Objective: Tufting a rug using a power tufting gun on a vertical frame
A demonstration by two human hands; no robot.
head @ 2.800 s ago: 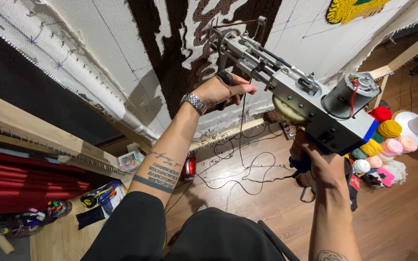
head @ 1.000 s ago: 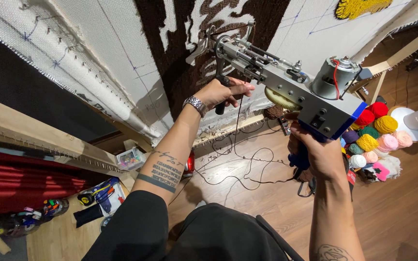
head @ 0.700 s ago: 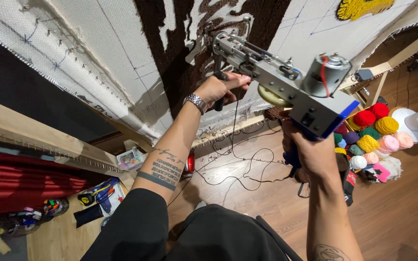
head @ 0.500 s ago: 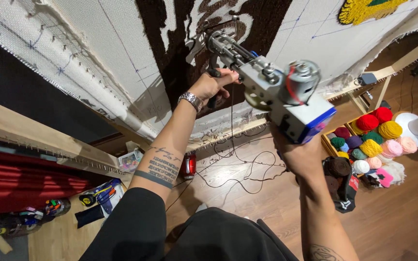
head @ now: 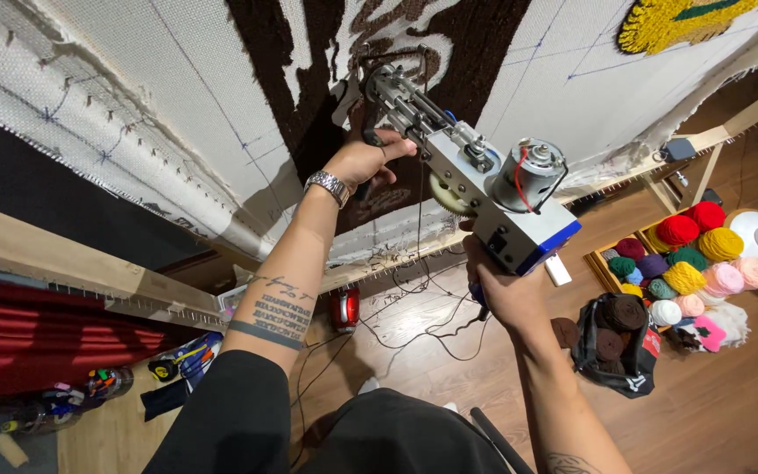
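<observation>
Centre frame, the tufting gun (head: pixel 475 189) presses its tip against the brown cloth (head: pixel 309 79): left hand (head: pixel 363 162) fingers closed round the front handle steadying it, right hand (head: pixel 506 290) gripping the rear grip.

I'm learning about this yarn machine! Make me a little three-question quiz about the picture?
1. True or false: both hands hold the tufting gun.
2. Which hand wears the wristwatch? A) left B) right
3. Fill in: the gun's tip presses into the ____ yarn patch on the white cloth.

Key: 1 true: left hand on the front handle, right hand on the rear grip. 2 A. 3 brown.
</observation>
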